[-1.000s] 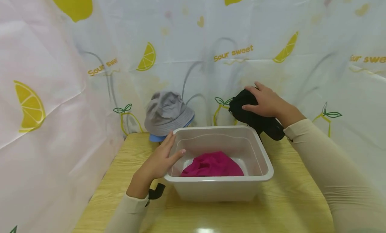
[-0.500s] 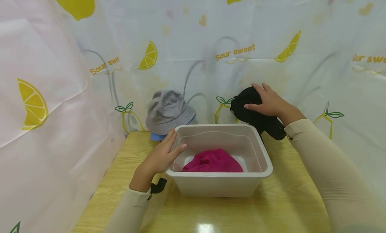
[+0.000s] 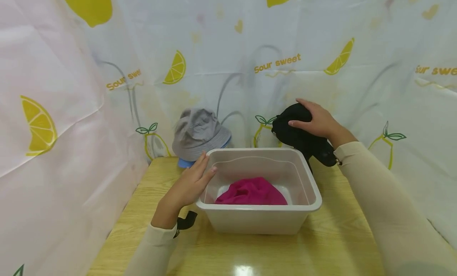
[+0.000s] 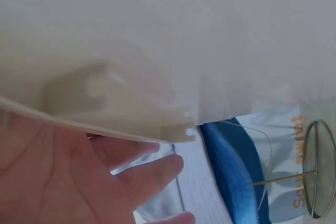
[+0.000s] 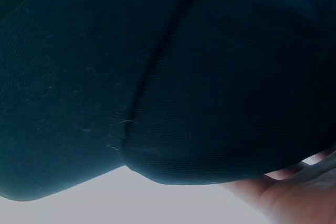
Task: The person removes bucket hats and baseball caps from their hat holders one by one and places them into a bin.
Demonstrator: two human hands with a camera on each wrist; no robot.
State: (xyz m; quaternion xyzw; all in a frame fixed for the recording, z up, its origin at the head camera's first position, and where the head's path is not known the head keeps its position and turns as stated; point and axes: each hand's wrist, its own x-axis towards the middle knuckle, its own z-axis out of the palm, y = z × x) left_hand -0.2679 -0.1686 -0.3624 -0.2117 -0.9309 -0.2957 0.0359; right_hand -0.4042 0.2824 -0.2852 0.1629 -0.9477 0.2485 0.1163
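A black cap (image 3: pixel 292 123) stands behind the back right corner of a whitish plastic basin (image 3: pixel 257 218). My right hand (image 3: pixel 317 119) holds its crown, thumb across the front and fingers over the top. In the right wrist view the dark cloth of the cap (image 5: pixel 210 93) fills most of the picture, with fingers (image 5: pixel 257 190) at its lower edge. My left hand (image 3: pixel 189 184) rests at the basin's left rim with straight fingers; in the left wrist view the palm (image 4: pixel 47 177) lies along that rim. A crumpled bright pink cloth item (image 3: pixel 253 192) lies inside the basin.
A grey bucket hat (image 3: pixel 198 135) with a blue edge stands behind the basin's left corner. In the left wrist view a round wire stand (image 4: pixel 317 169) shows beyond it. The wooden table (image 3: pixel 150 200) is bordered by a lemon-printed curtain (image 3: pixel 228 38) at left, back and right.
The fingers of my right hand have drawn closer together over the black cap. My left hand stays at the basin's rim. The view has shifted slightly.
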